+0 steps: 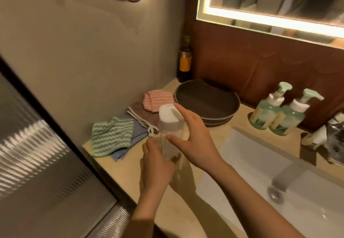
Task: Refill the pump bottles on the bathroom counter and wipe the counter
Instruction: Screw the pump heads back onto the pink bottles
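Grips the lower half of a clear, white-capped refill bottle (168,126) with the left hand (158,165), fingers (149,145) curled round its wall from the left. Holds it upright, long axis vertical, over the surface (128,165) (base hidden behind the hand, so resting or lifted cannot be told). Lays the right hand (197,139) against the upper half with fingers spread and almost straight, index tip up at the cap, thumb near the clear wall below the collar; grasps nothing firmly, as far as shows. Puts the cap right under those right fingers, so probably calls for opening it next, right hand the nearer one. Leaves the two green pump bottles (279,114) well apart, to the right of and beyond both hands, upright, side by side, pumps on, past the sink (260,163). Judged too far for pouring from here. Beyond the left fingers, striped cloths (111,137) and stacked dark plates (206,103).
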Tool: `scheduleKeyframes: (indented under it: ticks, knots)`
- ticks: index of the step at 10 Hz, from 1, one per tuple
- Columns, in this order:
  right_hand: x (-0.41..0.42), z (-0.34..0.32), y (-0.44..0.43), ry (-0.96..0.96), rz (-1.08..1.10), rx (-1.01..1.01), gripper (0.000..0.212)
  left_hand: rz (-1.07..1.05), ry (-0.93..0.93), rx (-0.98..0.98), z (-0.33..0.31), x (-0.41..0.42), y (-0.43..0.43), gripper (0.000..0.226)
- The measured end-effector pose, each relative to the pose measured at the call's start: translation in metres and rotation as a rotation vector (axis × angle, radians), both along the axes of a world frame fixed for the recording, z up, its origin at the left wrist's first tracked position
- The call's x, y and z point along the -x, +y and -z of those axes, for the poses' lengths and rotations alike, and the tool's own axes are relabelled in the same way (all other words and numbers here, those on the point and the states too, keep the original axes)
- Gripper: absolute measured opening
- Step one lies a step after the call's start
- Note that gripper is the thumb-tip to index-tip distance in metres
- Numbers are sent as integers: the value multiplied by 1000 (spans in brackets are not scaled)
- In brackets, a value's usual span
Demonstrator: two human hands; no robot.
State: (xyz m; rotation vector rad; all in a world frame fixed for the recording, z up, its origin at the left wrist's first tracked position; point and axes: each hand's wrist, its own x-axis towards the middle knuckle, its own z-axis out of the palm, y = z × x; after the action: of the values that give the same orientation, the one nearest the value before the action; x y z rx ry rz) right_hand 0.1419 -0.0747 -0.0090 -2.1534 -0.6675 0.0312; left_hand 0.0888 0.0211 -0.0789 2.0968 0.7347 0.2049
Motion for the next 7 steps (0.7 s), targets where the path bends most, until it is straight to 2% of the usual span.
scheduleKeyframes:
  ticks: [1,3,5,7]
  knots:
    - [0,2,3,12,-56,77,71,92,-1,61,4,-16,9,97]
    - [-8,4,-10,45,-16,103,70,110,-100,111,11,-38,0,60]
    - [-34,8,-45,43,157,81,70,203,-96,229,5,-76,-33,65]
    - [-59,12,-72,45,254,43,72,301,-92,91,5,-111,-64,42]
